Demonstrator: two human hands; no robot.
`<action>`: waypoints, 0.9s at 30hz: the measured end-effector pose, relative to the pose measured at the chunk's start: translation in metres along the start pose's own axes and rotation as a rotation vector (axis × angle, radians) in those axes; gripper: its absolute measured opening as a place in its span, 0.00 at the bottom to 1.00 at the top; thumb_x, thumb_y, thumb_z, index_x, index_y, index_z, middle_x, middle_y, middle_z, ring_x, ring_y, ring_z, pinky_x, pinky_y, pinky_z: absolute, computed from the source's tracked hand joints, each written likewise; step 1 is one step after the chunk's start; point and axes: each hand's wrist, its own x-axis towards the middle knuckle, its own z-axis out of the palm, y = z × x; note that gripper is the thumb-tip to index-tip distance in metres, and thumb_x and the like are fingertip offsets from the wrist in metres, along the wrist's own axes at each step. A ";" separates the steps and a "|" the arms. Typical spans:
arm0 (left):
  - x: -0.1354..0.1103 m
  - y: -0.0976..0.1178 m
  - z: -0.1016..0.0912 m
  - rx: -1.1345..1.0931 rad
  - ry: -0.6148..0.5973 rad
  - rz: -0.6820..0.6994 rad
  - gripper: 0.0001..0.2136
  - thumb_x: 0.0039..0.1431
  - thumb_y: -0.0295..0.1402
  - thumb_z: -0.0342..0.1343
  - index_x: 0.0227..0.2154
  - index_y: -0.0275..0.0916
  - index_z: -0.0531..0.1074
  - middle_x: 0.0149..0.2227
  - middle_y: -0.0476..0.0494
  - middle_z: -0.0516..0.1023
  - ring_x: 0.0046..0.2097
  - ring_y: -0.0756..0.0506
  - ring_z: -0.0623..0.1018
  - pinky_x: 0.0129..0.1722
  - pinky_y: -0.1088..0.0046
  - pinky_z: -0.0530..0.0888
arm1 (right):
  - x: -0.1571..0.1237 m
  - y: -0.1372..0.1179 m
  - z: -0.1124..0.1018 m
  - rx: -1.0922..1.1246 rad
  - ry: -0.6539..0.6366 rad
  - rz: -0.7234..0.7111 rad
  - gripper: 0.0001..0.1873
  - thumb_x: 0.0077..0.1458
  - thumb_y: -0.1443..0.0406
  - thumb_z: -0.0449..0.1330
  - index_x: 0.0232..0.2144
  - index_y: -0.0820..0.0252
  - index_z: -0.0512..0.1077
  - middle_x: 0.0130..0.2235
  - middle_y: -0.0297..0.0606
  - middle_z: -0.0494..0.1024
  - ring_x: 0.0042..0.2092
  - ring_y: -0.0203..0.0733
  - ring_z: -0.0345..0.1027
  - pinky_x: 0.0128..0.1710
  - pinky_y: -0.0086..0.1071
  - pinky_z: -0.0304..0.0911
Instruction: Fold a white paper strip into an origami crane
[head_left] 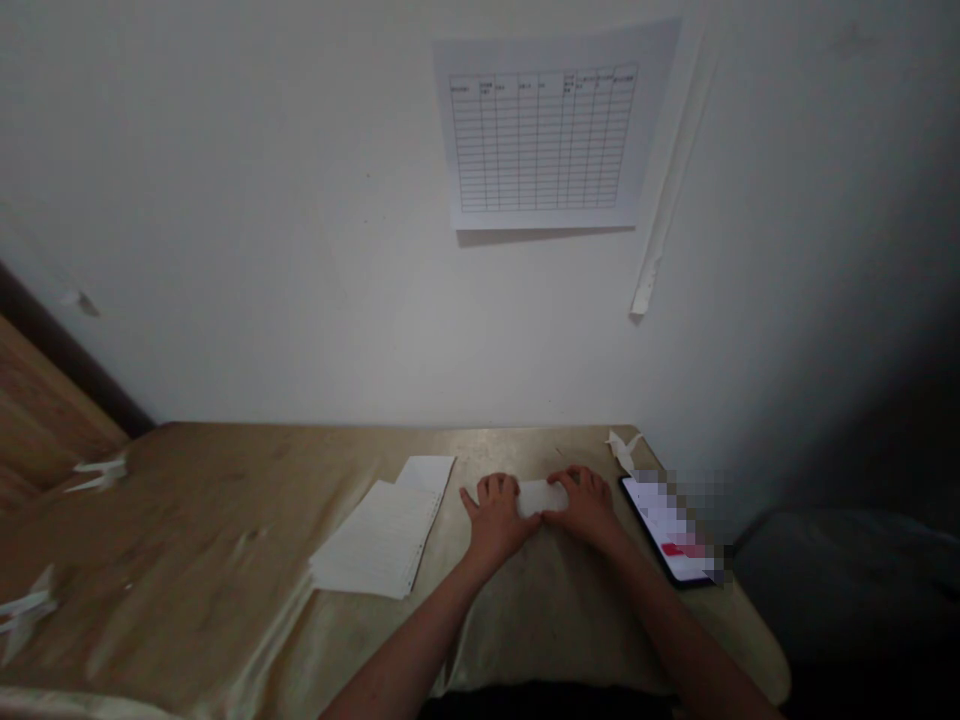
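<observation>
A small white piece of folded paper (541, 497) lies on the covered tabletop in front of me, between both hands. At its left end, my left hand (496, 515) has its fingers curled at the far side and the thumb along the near edge. My right hand (585, 508) grips the right end the same way, its thumb close to the left one. The paper's two ends are hidden under the fingers. Left of my hands rests a stack of lined loose-leaf sheets (379, 540) with punched holes along one edge.
A phone (667, 530) with a lit screen lies at the right edge, partly pixelated. White folded paper figures sit at the back right (624, 450), far left (105, 470) and near left (30, 610). A printed table sheet (551, 140) hangs on the wall.
</observation>
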 end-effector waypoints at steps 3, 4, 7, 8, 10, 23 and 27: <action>0.000 0.002 -0.002 0.019 -0.025 -0.017 0.25 0.58 0.52 0.59 0.53 0.44 0.70 0.62 0.35 0.69 0.67 0.30 0.63 0.68 0.29 0.47 | 0.000 -0.001 0.001 -0.005 0.005 0.010 0.33 0.47 0.52 0.71 0.57 0.45 0.73 0.62 0.45 0.66 0.65 0.60 0.56 0.65 0.49 0.47; 0.000 0.002 -0.003 0.023 -0.035 -0.022 0.25 0.58 0.52 0.58 0.54 0.44 0.70 0.62 0.34 0.69 0.67 0.30 0.63 0.68 0.29 0.48 | 0.000 -0.001 0.001 -0.003 0.005 0.013 0.34 0.46 0.53 0.71 0.56 0.46 0.73 0.62 0.45 0.67 0.65 0.60 0.56 0.65 0.49 0.47; 0.001 0.002 -0.004 0.010 -0.034 -0.015 0.25 0.58 0.52 0.59 0.54 0.45 0.70 0.62 0.35 0.69 0.67 0.30 0.63 0.67 0.29 0.48 | 0.001 -0.002 0.000 0.013 -0.002 0.026 0.35 0.46 0.53 0.72 0.57 0.46 0.73 0.62 0.45 0.66 0.65 0.58 0.56 0.65 0.48 0.46; 0.001 0.001 -0.004 0.002 -0.029 -0.010 0.25 0.57 0.52 0.59 0.54 0.45 0.70 0.62 0.35 0.69 0.66 0.30 0.63 0.67 0.29 0.49 | 0.001 -0.002 0.000 0.020 -0.005 0.031 0.35 0.45 0.53 0.72 0.57 0.45 0.73 0.63 0.45 0.66 0.65 0.58 0.56 0.66 0.48 0.46; 0.001 0.001 -0.003 -0.010 -0.020 -0.005 0.25 0.57 0.52 0.60 0.53 0.45 0.71 0.61 0.36 0.70 0.66 0.30 0.64 0.67 0.28 0.48 | 0.001 -0.002 0.000 0.032 -0.013 0.038 0.36 0.45 0.54 0.72 0.58 0.45 0.72 0.63 0.44 0.65 0.66 0.58 0.55 0.66 0.48 0.45; 0.000 -0.010 -0.006 -0.066 -0.047 0.017 0.25 0.55 0.42 0.61 0.56 0.48 0.70 0.64 0.40 0.69 0.68 0.31 0.61 0.68 0.29 0.43 | 0.000 0.015 -0.004 0.070 -0.039 0.014 0.36 0.47 0.60 0.68 0.60 0.46 0.71 0.64 0.42 0.63 0.67 0.55 0.54 0.66 0.44 0.47; 0.000 -0.018 -0.012 -0.073 -0.086 0.034 0.25 0.56 0.39 0.59 0.58 0.51 0.69 0.65 0.44 0.69 0.69 0.32 0.60 0.68 0.29 0.42 | 0.001 0.022 -0.011 0.050 -0.079 0.019 0.36 0.48 0.61 0.66 0.61 0.46 0.70 0.65 0.41 0.62 0.67 0.55 0.55 0.65 0.44 0.48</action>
